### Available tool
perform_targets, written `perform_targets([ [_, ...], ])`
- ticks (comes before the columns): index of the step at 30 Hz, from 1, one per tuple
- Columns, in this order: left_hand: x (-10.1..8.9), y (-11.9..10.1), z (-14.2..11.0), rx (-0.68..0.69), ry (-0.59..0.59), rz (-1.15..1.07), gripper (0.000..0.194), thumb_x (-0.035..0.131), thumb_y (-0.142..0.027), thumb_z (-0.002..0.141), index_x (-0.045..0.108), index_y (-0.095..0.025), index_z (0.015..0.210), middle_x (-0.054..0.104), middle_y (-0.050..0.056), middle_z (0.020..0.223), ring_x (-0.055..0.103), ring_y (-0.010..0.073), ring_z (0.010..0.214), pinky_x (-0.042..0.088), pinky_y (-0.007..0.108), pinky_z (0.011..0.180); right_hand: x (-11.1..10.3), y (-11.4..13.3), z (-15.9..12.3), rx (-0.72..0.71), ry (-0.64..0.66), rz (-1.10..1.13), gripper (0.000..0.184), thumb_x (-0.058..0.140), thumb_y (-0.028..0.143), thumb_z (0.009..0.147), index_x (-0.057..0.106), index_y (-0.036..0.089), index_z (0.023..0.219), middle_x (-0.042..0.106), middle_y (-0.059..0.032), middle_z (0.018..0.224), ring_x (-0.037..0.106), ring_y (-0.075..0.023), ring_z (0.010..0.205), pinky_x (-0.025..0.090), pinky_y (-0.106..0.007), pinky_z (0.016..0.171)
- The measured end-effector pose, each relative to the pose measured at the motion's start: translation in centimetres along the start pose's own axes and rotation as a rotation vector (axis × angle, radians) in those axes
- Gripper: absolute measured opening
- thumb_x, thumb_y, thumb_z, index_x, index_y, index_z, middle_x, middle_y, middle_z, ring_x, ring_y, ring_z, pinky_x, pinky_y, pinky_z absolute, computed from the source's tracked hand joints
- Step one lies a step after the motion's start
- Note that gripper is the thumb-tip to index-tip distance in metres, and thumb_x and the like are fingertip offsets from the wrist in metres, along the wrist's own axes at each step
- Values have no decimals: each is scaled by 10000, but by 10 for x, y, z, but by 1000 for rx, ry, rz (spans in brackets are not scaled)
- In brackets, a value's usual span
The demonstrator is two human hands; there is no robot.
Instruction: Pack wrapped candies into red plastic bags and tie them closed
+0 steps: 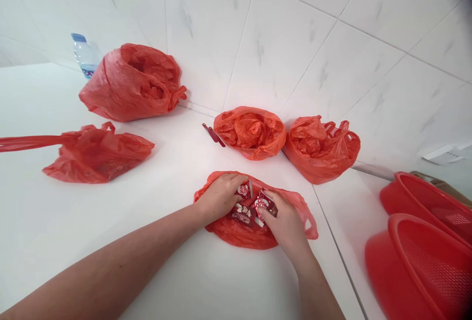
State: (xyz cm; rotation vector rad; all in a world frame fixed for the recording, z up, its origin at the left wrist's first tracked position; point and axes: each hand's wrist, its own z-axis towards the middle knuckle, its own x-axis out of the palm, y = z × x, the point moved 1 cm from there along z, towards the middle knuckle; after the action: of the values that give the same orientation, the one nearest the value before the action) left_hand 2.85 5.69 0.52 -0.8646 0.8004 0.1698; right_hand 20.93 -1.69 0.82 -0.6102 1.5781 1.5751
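A red plastic bag point(236, 239) lies opened out on the white table in front of me. Inside it are small dark-red printed packets, one of them a packet point(242, 213) lying face up between my hands. My left hand point(221, 194) is closed on a red packet point(244, 189) at the bag's far left side. On the right, my right hand point(282, 217) grips another red packet point(262, 204) between thumb and fingers. The bag's handle point(311, 225) spreads out past my right hand. What lies under the packets is hidden.
Along the tiled wall stand a large red bag point(125, 84), a middle red bag point(249, 133) and a right red bag point(320, 150). A flat red bag point(99, 155) lies left. Red strips point(214, 134), a water bottle point(84, 57) and red plastic baskets point(391, 261) are also around.
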Motion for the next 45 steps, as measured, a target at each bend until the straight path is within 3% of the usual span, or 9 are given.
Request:
perform_targets([
  [7,0,-6,0,-10,-21,-3,316,467,9,721,590,-215,908,658,-1,893,605,181,877,471,320,802,0,4,-3,8,-25,102,351,560,259,749,598,295,1096,641,17,1141,592,-203,1021,474,-359,865],
  [10,0,-8,0,-12,-38,-38,361,476,1,727,584,-228,985,662,-4,950,600,181,934,466,315,828,-2,7,-5,18,-65,183,261,512,252,775,608,271,1016,663,6,1071,599,-199,998,473,-345,847],
  [14,2,-8,-2,-72,-40,-61,392,515,-32,735,563,-241,1063,664,0,984,600,191,956,479,313,808,-5,8,-6,65,-131,270,175,475,266,796,601,245,916,679,-5,970,619,-195,897,477,-328,791],
  [24,-1,-10,-2,23,-35,-55,302,463,-45,825,626,-245,983,680,-26,917,613,154,859,474,279,776,-7,2,-5,122,-394,397,195,525,366,797,599,210,887,667,-52,902,619,-210,810,492,-344,732],
  [29,0,-9,-1,61,-74,-25,234,449,-68,851,627,-207,911,674,1,949,608,159,890,472,287,804,-12,1,-3,112,-383,349,246,506,374,809,623,220,959,661,-55,1050,596,-220,969,462,-350,831],
  [35,0,-10,-2,120,-55,56,229,408,-128,905,627,-192,929,677,31,954,617,169,901,484,298,801,-16,-1,-1,124,-383,296,234,509,376,796,638,215,906,680,-49,964,608,-220,894,459,-347,803],
  [38,0,-13,-3,205,4,87,165,495,-243,897,630,-191,976,673,60,1047,604,203,994,470,334,878,-17,-2,-1,124,-394,287,234,498,380,800,633,214,894,677,-49,944,608,-222,871,457,-351,796],
  [42,5,-16,-6,338,122,76,500,733,-467,682,615,-179,1073,612,117,1195,522,289,1152,415,419,983,-20,-4,0,138,-418,284,237,470,378,813,615,216,907,667,-51,919,608,-222,839,467,-352,765],
  [45,13,-13,-8,343,172,100,609,786,-395,634,574,-203,1171,560,131,1265,463,326,1215,405,476,988,-21,-9,2,139,-437,269,248,467,382,810,614,212,915,667,-57,941,611,-221,868,466,-352,790],
])
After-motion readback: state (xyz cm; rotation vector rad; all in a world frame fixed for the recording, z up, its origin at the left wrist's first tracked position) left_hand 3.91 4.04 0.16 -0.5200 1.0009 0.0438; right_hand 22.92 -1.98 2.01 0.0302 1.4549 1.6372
